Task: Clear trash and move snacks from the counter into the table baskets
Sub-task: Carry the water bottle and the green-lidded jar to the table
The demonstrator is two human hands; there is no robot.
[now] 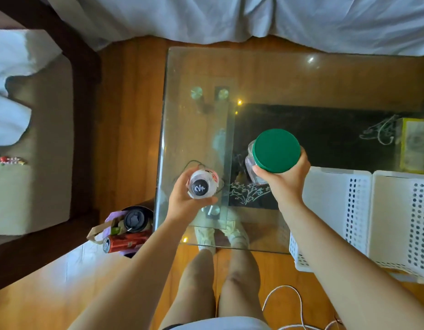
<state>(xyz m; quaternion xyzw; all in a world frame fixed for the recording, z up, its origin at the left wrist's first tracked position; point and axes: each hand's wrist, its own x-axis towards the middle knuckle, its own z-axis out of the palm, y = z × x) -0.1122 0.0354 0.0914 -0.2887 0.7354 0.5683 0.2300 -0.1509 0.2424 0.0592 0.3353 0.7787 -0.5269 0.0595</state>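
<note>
My left hand grips a small clear bottle with a black cap, held upright over the left part of the glass table. My right hand holds a clear plastic jar with a wide green lid above the table's middle. Two white perforated baskets stand at the table's right end, one near my right forearm and another further right.
A trash bin on the wooden floor left of the table holds a black lidded cup, a red can and a paper bag. A yellow box lies under the glass at right. A bed edge spans the top; a chair stands far left.
</note>
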